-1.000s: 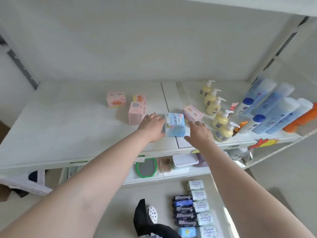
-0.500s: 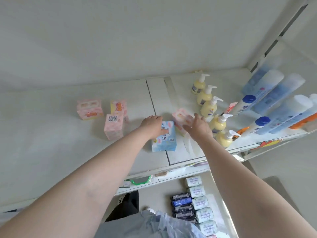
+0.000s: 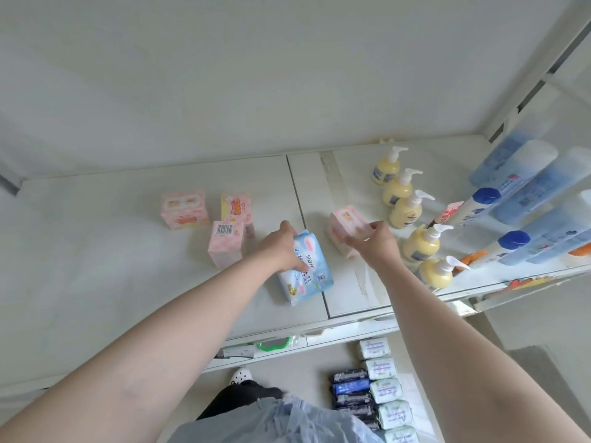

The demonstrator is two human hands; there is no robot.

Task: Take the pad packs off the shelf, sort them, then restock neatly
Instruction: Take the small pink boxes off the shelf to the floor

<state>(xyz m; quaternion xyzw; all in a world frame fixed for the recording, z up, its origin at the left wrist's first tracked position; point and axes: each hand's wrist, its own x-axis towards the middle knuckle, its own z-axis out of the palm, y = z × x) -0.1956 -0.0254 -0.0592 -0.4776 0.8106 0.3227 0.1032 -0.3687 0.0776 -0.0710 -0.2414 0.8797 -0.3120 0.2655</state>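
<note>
My left hand (image 3: 281,247) grips the top of a light blue pad pack (image 3: 307,270) lying tilted on the white shelf (image 3: 96,282). My right hand (image 3: 375,243) holds the near edge of a pink pad pack (image 3: 345,223) beside it. Three more pink packs stand further left: one at the back (image 3: 184,209), one with an orange print (image 3: 236,208), and one with a barcode on top (image 3: 225,243).
A row of yellow pump bottles (image 3: 409,209) stands right of the pink pack. Blue and white tubes (image 3: 527,199) lie at the far right. On the floor below, dark packs (image 3: 350,386) and pale green packs (image 3: 385,391) lie in two columns.
My right hand has reached forward and taken hold of the pink pack. The blue pack has tipped over from upright under my left hand. The view has shifted upward and to the right.
</note>
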